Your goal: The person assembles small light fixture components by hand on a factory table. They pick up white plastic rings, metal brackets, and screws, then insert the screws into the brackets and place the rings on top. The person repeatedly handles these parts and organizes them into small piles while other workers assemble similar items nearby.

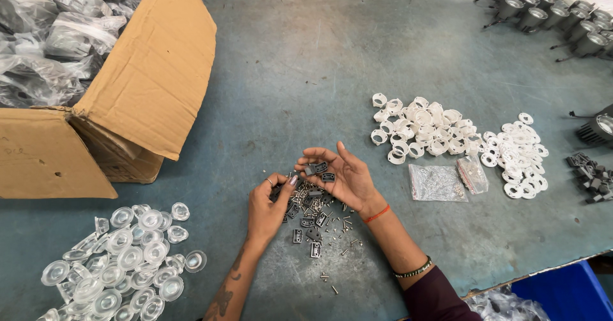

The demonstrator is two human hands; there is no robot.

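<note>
The right hand [341, 175] is held palm-up above the grey-blue tabletop [306, 72], its fingers spread wide and relaxed; small dark metal brackets [319, 168] are seen resting loosely on the palm and finger bases, not clamped. The left hand [268, 209] is positioned just beside it, to the left and slightly lower, with thumb and forefinger drawn narrowly together at the edge of a scattered pile of brackets and small screws [316, 222] lying on the tabletop directly beneath both hands; whether a piece is pinched between those fingers cannot be told. A ring is noted on the left hand, and an orange thread and a dark beaded bracelet on the right wrist and forearm. To the right of the pile, two clear plastic bags of small parts [447, 182] are laid flat. Beyond them, a heap of white plastic rings [418, 129] and a second group of flatter white rings [520, 155] are observed. A cluster of clear domed lenses [121, 263] is spread at the lower left. An open cardboard box [128, 104], filled with plastic-wrapped items, stands at the upper left. Grey lamp housings [555, 14] are grouped at the upper right, well apart from the hands.
</note>
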